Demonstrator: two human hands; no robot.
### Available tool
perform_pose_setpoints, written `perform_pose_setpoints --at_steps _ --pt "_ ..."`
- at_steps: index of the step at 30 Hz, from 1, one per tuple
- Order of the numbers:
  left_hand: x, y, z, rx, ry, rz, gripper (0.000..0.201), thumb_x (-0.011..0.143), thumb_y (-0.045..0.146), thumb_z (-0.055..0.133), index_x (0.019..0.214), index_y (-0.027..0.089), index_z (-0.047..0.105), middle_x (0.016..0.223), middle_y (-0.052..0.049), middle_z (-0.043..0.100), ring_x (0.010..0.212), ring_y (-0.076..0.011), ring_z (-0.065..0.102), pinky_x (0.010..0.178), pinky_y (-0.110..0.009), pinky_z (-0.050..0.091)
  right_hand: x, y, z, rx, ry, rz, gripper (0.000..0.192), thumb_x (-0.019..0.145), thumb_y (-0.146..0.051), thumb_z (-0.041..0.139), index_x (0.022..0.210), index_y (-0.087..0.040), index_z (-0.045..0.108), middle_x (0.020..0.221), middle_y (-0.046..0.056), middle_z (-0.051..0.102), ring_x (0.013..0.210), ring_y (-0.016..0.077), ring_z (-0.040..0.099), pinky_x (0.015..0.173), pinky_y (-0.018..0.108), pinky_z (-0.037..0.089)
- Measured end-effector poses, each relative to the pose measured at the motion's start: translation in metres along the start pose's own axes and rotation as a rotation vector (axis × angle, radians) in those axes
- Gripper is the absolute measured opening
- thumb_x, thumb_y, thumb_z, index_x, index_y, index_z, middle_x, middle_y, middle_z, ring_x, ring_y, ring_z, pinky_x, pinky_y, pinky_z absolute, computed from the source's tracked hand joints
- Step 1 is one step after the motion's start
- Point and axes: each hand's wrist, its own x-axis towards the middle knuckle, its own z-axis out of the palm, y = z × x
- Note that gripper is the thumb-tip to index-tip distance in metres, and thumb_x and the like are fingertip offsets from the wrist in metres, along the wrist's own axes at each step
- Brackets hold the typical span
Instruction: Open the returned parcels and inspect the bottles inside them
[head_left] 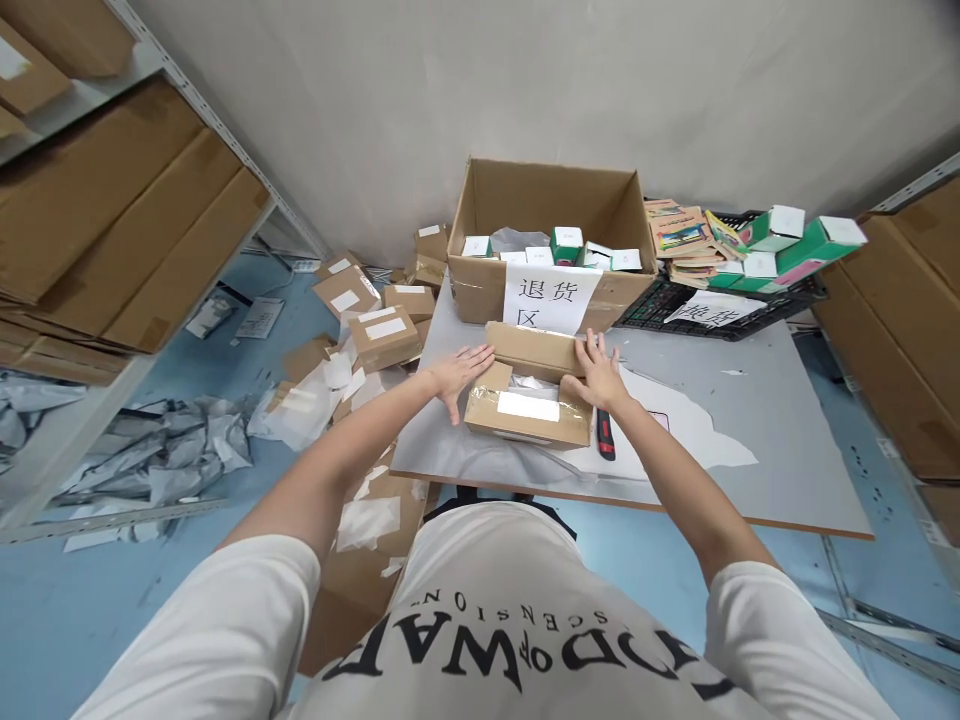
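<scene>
A small cardboard box (495,418) with a white label on its front flap lies partly opened on the table, one long flap raised at the back. Clear or whitish wrapping shows inside; what it covers is hidden. My left hand (459,375) rests at the box's left side, fingers stretched out and tips at the back flap. At the right side, my right hand (600,378) has its fingers spread, touching the back flap and the right side flap. Just beside that hand lies a red and black utility knife (605,437).
On the grey table (787,430) stand a large carton (480,290) holding green-and-white boxes and a black crate (652,312) with booklets and more boxes. White paper (697,425) lies under my right arm. Cardboard parcels (386,337) are piled left; shelves (67,430) flank the table.
</scene>
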Motion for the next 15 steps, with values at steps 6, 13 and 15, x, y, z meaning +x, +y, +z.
perform_pose_setpoints --at_steps 6,13,15 --pt "0.008 0.002 0.006 -0.002 0.019 0.006 0.136 0.047 0.072 0.068 0.148 0.001 0.010 0.153 -0.029 0.003 0.143 -0.0399 0.001 0.113 -0.051 0.010 -0.011 -0.077 0.000 0.036 -0.086 -0.379 0.061 0.091 -0.037 0.045 0.144 -0.012 0.032 0.148 0.020 0.035 0.140 0.0298 0.027 0.113 0.054 0.017" --pt "0.007 0.002 0.007 -0.011 0.011 -0.006 0.141 0.044 0.071 0.070 0.147 -0.002 0.008 0.153 -0.030 0.002 0.143 -0.0407 0.000 0.112 -0.052 0.012 0.032 -0.157 0.024 0.151 -0.350 -0.225 0.068 0.075 -0.052 0.066 0.126 -0.011 0.050 0.127 0.020 0.058 0.115 0.0311 0.057 0.092 0.038 0.045" --pt "0.008 0.003 0.007 -0.022 0.016 -0.009 0.140 0.044 0.070 0.070 0.147 -0.002 0.008 0.153 -0.030 0.002 0.143 -0.0405 0.000 0.112 -0.052 0.013 0.042 -0.168 0.027 0.152 -0.384 -0.137 0.071 0.071 -0.055 0.069 0.123 -0.010 0.051 0.122 0.019 0.061 0.111 0.0314 0.059 0.088 0.035 0.048"
